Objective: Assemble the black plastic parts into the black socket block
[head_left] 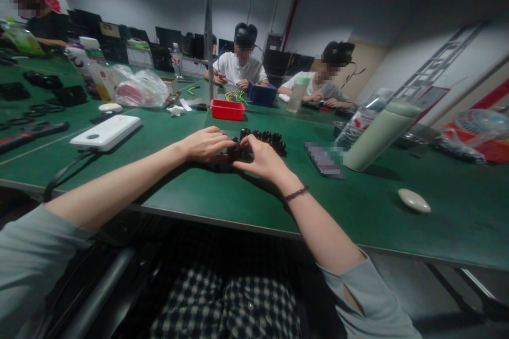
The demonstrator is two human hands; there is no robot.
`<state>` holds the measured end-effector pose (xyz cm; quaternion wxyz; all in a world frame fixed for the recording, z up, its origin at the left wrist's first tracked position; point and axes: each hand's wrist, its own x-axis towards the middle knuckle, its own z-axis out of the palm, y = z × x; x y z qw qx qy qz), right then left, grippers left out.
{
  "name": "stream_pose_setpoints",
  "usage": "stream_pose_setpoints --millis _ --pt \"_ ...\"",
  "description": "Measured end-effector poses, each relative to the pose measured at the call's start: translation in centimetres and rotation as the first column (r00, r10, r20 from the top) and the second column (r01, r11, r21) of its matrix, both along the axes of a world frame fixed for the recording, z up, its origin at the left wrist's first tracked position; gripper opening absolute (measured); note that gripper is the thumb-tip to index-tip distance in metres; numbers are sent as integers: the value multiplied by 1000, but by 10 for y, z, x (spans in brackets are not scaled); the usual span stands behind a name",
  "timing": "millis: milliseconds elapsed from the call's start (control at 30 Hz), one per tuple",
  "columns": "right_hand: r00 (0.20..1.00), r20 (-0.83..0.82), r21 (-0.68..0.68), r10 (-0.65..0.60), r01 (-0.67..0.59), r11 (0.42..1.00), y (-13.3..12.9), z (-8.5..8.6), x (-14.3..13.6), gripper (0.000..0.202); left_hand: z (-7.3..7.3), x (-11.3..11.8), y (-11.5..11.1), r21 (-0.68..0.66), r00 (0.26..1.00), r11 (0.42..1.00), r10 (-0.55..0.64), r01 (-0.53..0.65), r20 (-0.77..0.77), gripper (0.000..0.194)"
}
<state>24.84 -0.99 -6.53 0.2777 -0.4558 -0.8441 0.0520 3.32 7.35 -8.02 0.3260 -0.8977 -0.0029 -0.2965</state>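
My left hand [209, 144] and my right hand [258, 158] meet over the green table. Between their fingertips is a small black part [235, 153], whose kind I cannot make out. The fingers of both hands are bent onto it and hide much of it. Just behind my right hand lies a row of black pieces with a toothed, knobbly outline [274, 141], partly covered by that hand. A dark bracelet [296, 194] circles my right wrist.
Beyond my hands stand a red tray [228, 109] and a blue bin [262, 94] near coloured wires. A white power bank [106, 133] with a cable lies left. Rightward are a phone [324, 160], a green flask [382, 135] and a white oval object [414, 201]. Two people work opposite.
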Motion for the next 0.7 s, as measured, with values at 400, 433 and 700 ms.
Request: stream_pose_setpoints --millis 400,433,700 --pt "1000 -2 -14 -2 2 1000 0 0 -1 39 0 -1 0 -22 1000 999 25 -26 -18 24" --pt "1000 0 -15 -5 5 1000 0 0 -1 40 0 -1 0 -12 1000 1000 17 -17 -10 24" --pt "1000 -4 -15 -9 9 1000 -1 0 -1 42 -1 0 1 17 1000 1000 -2 2 9 23"
